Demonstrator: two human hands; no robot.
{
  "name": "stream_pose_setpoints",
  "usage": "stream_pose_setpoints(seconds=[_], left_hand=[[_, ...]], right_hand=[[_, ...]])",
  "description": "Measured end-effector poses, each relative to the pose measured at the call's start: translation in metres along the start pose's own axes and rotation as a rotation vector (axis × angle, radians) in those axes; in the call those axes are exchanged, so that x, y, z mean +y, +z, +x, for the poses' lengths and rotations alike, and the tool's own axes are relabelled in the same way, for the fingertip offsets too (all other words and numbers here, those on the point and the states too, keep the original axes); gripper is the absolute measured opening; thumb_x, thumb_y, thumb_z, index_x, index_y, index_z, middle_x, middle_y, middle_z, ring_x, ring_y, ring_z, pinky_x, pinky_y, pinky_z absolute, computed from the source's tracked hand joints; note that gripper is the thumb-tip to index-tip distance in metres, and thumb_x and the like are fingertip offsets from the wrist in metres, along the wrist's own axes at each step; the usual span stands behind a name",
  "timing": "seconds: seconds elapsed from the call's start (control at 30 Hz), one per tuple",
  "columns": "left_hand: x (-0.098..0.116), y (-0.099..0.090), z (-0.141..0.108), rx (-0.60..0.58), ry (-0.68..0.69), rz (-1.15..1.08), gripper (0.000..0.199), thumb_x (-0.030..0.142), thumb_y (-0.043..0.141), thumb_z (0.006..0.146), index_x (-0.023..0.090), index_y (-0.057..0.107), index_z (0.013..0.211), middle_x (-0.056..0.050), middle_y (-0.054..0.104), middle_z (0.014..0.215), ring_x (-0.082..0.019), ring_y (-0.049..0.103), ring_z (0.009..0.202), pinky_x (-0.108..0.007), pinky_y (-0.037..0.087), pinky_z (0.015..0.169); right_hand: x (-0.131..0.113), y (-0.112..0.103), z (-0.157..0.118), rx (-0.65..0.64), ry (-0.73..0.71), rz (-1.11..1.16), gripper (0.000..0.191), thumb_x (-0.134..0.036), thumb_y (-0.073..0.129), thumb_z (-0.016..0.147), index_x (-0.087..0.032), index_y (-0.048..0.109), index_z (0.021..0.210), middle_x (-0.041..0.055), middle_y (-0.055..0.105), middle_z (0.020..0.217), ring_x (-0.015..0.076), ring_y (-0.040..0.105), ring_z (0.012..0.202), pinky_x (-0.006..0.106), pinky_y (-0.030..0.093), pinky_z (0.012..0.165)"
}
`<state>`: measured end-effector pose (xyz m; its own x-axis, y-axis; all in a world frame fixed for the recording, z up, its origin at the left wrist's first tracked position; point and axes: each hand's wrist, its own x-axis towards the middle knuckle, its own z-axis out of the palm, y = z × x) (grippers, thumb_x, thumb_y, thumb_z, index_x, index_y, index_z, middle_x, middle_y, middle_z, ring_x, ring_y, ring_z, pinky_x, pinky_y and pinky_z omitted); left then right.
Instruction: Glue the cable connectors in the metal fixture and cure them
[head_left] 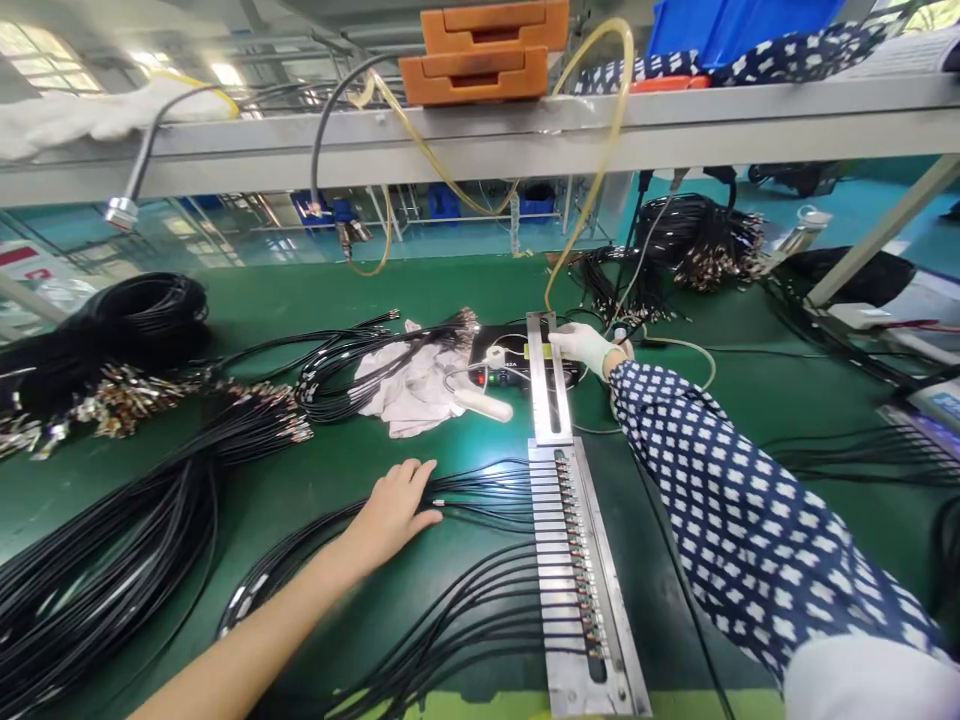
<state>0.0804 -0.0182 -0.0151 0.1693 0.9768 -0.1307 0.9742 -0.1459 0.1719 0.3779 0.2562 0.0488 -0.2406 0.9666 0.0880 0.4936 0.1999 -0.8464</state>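
Observation:
My bare left hand [396, 505] lies across a bundle of black cables [480, 490], fingers stretched and thumb apart. These cables run to a long metal fixture [555, 580], where their small metal ends sit in a row along a slot. My right hand [589, 345], in a white glove and a patterned sleeve, is closed at the far end of a slotted metal plate [541, 400] that meets the fixture's top. The right fingertips are partly hidden. Behind that plate stands a black box [487, 375] with small lit indicators; a white handheld tool [484, 404] lies before it.
Coiled black cables [105, 560] cover the left side. A pinkish cloth [412, 385] lies mid-table under more cables. Further bundles [682, 240] lie at the back right. A shelf [480, 140] crosses above, with orange boxes [480, 75] and a hanging yellow hose [619, 90].

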Motion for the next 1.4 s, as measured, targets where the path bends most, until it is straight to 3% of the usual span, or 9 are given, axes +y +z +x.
stream_pose_setpoints(seconds=[0.2, 0.37, 0.67, 0.8, 0.93, 1.0, 1.1, 1.27, 1.4], left_hand=[[0.000, -0.020, 0.018, -0.227, 0.119, -0.069, 0.024, 0.034, 0.050, 0.088, 0.017, 0.055, 0.104, -0.006, 0.062, 0.085, -0.023, 0.060, 0.078, -0.031, 0.043, 0.070], [-0.010, -0.030, 0.027, -0.353, 0.142, -0.165, 0.017, 0.034, 0.051, 0.080, 0.018, 0.056, 0.074, -0.002, 0.058, 0.076, -0.018, 0.056, 0.071, -0.026, 0.037, 0.063], [0.003, -0.043, 0.019, -0.487, 0.071, -0.294, 0.035, 0.048, 0.067, 0.067, 0.018, 0.054, 0.078, 0.002, 0.055, 0.067, -0.014, 0.052, 0.059, -0.024, 0.035, 0.053], [0.014, -0.077, 0.027, -0.466, 0.064, -0.327, 0.043, 0.059, 0.060, 0.075, 0.016, 0.059, 0.074, 0.003, 0.049, 0.061, -0.012, 0.044, 0.057, -0.023, 0.030, 0.052], [0.042, -0.123, 0.025, -0.291, 0.120, -0.337, 0.048, 0.061, 0.051, 0.084, 0.015, 0.062, 0.080, 0.003, 0.046, 0.064, -0.011, 0.040, 0.060, -0.022, 0.028, 0.053], [0.051, -0.131, 0.020, -0.250, 0.169, -0.392, 0.048, 0.060, 0.048, 0.087, 0.015, 0.063, 0.084, 0.003, 0.048, 0.066, -0.010, 0.041, 0.060, -0.022, 0.031, 0.055], [0.047, -0.109, 0.011, -0.318, 0.142, -0.408, 0.050, 0.060, 0.041, 0.091, 0.016, 0.065, 0.089, 0.001, 0.057, 0.070, -0.012, 0.048, 0.063, -0.022, 0.037, 0.061], [0.011, -0.053, 0.007, -0.436, 0.066, -0.283, 0.050, 0.059, 0.044, 0.087, 0.018, 0.057, 0.061, -0.003, 0.059, 0.060, -0.016, 0.052, 0.057, -0.027, 0.039, 0.062], [-0.011, -0.052, 0.013, -0.370, 0.073, -0.329, 0.051, 0.063, 0.040, 0.089, 0.018, 0.058, 0.071, -0.003, 0.061, 0.072, -0.017, 0.054, 0.070, -0.027, 0.039, 0.072]], right_hand=[[0.046, 0.023, -0.115, 0.058, -0.176, -0.136, 0.026, -0.030, 0.061, 0.096, -0.016, 0.059, 0.118, 0.0093, 0.061, 0.119, 0.0241, 0.061, 0.107, 0.046, 0.051, 0.095], [0.081, 0.043, -0.182, 0.105, -0.296, -0.236, 0.031, -0.027, 0.048, 0.093, -0.018, 0.059, 0.121, 0.0134, 0.056, 0.131, 0.0292, 0.048, 0.127, 0.051, 0.036, 0.112], [0.093, 0.046, -0.180, 0.164, -0.375, -0.304, 0.034, -0.031, 0.042, 0.094, -0.020, 0.059, 0.121, 0.0113, 0.061, 0.125, 0.0293, 0.053, 0.119, 0.048, 0.043, 0.105], [0.092, 0.046, -0.180, 0.165, -0.370, -0.325, 0.035, -0.032, 0.042, 0.094, -0.019, 0.058, 0.122, 0.0119, 0.061, 0.125, 0.0300, 0.054, 0.117, 0.049, 0.045, 0.103], [0.091, 0.045, -0.181, 0.149, -0.359, -0.344, 0.035, -0.031, 0.042, 0.094, -0.019, 0.057, 0.123, 0.0111, 0.060, 0.126, 0.0295, 0.053, 0.119, 0.047, 0.044, 0.103], [0.090, 0.045, -0.181, 0.145, -0.355, -0.348, 0.035, -0.032, 0.042, 0.095, -0.020, 0.056, 0.125, 0.0107, 0.060, 0.127, 0.0291, 0.052, 0.119, 0.046, 0.043, 0.104], [0.089, 0.045, -0.182, 0.149, -0.354, -0.350, 0.036, -0.032, 0.043, 0.095, -0.019, 0.055, 0.126, 0.0105, 0.059, 0.128, 0.0289, 0.052, 0.119, 0.046, 0.043, 0.105], [0.085, 0.045, -0.183, 0.153, -0.357, -0.362, 0.035, -0.032, 0.044, 0.094, -0.019, 0.057, 0.124, 0.0103, 0.061, 0.126, 0.0286, 0.053, 0.118, 0.045, 0.043, 0.104], [0.085, 0.045, -0.183, 0.145, -0.348, -0.373, 0.035, -0.033, 0.045, 0.095, -0.019, 0.057, 0.125, 0.0104, 0.060, 0.128, 0.0289, 0.052, 0.119, 0.045, 0.042, 0.104]])
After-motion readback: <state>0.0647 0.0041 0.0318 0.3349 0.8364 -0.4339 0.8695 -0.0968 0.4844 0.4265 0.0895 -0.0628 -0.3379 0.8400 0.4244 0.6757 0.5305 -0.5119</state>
